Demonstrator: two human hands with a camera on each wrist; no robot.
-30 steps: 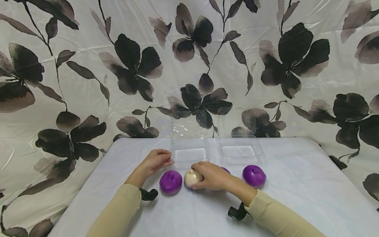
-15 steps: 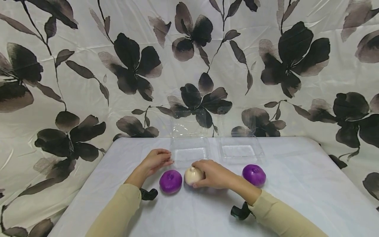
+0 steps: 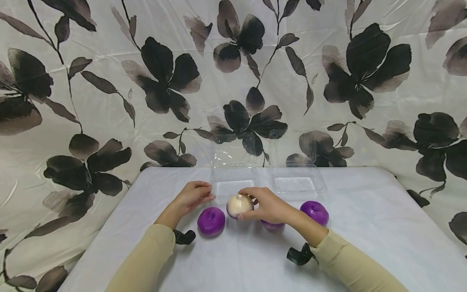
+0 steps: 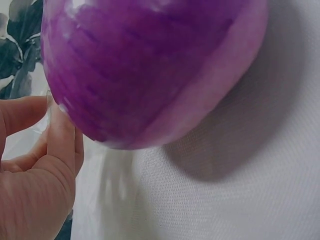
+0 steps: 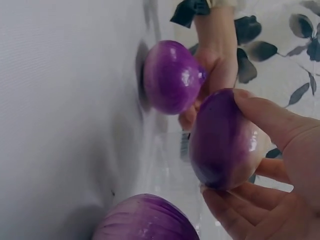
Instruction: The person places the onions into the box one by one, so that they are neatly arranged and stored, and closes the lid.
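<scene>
The white onion (image 3: pixel 238 205) sat in the grip of the right hand (image 3: pixel 269 206), fingers curled over its top and thumb under its near side, lifted just clear of the tabletop (image 3: pixel 365 227) near the middle. In the right wrist view the same onion (image 5: pixel 225 140) showed a purple-tinted underside fading to pale skin, pinched between thumb and fingertips (image 5: pixel 270 115).

Just left of it a purple onion (image 3: pixel 211 221) lay on the tabletop, close to the left hand (image 3: pixel 191 196). That hand rested on the white cloth with its fingers loosely bent, holding nothing; its fingertips lay at the near edge of a clear plastic container (image 3: pixel 233 184). The left wrist view was filled by that purple onion (image 4: pixel 150 70), with the bent fingers (image 4: pixel 40 165) beside it and apart from it.

Under the right hand a second purple onion (image 3: pixel 271 224) peeked out, mostly hidden by the palm. A third purple onion (image 3: pixel 314 212) lay farther right, near the right forearm. Beyond it stood a second clear plastic container (image 3: pixel 297 182), lid up like the first, both at the far side of the tabletop.

Both arms wore beige sleeves (image 3: pixel 146 259), each with a black wrist mount (image 3: pixel 184 237). A pale curtain printed with dark flowers (image 3: pixel 164 77) hung behind.
</scene>
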